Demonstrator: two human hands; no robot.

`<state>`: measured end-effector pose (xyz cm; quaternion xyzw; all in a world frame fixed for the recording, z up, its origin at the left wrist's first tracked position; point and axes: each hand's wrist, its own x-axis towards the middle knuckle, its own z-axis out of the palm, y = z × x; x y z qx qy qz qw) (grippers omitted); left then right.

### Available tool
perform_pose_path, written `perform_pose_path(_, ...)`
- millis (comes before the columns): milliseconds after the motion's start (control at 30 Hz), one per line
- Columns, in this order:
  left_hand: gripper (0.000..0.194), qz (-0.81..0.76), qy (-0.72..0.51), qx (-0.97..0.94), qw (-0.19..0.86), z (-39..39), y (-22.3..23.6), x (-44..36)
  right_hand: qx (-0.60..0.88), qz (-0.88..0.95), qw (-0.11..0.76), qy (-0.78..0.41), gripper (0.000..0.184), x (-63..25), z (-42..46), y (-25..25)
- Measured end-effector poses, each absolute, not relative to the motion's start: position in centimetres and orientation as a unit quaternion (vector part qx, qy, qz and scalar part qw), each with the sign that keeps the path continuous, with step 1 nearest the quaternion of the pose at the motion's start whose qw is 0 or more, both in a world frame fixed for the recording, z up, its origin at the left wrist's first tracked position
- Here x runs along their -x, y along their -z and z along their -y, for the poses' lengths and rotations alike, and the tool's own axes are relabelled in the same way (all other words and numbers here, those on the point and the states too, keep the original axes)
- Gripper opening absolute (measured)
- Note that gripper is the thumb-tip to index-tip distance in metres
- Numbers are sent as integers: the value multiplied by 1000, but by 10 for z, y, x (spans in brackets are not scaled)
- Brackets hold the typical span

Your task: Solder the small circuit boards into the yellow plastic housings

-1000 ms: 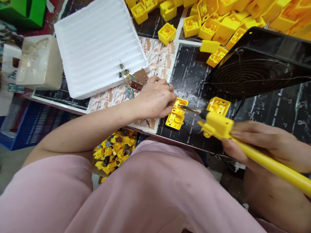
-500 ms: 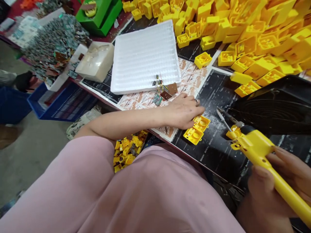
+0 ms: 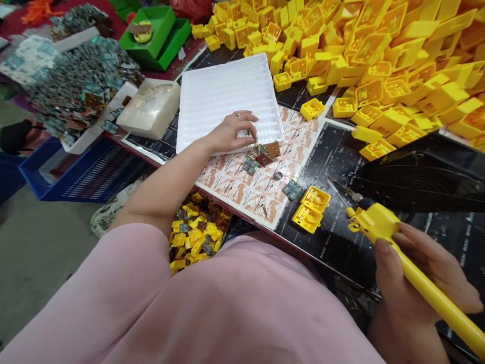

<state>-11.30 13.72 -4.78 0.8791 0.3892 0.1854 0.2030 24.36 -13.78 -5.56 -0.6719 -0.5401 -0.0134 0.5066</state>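
My left hand [image 3: 231, 132] reaches over the near edge of a white foam tray [image 3: 227, 96], fingers curled down onto a small wired circuit board [image 3: 261, 151]. A yellow two-part plastic housing [image 3: 311, 208] lies on the black mat with a small green board [image 3: 291, 190] beside it. My right hand [image 3: 413, 263] grips the yellow handle of a soldering iron [image 3: 382, 227], whose metal tip [image 3: 339, 187] points left toward the housing without touching it.
A big heap of yellow housings [image 3: 379, 45] fills the back right. A black fan [image 3: 424, 177] sits at right. Green trays [image 3: 159, 30], a pile of circuit boards [image 3: 76, 81], a white tub [image 3: 151, 106] and a blue crate [image 3: 76, 172] stand left. More yellow parts [image 3: 193, 232] lie below the table edge.
My left hand has left the yellow housing and moved up-left to the wired board at the foam tray. The soldering iron has drawn back from the housing. The view has tilted upward.
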Motion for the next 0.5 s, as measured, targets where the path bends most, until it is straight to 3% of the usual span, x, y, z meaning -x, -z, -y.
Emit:
perform_pose_path(100, 7, -387, -234, -858, 242, -135, 53, 107, 644, 546, 535, 31, 47, -236, 132, 55)
perform_pose_path(267, 13, -446, -288, -788, 312, -137, 40, 112, 645, 510, 568, 34, 50, -226, 130, 51)
perform_pose_path(400, 26, -431, -264, -845, 176, -117, 23, 126, 642, 503, 576, 56, 65, -227, 131, 50)
perform_pose_path(500, 30, -300, -234, -922, 76, -86, 27, 127, 620, 535, 564, 107, 64, -233, 133, 54)
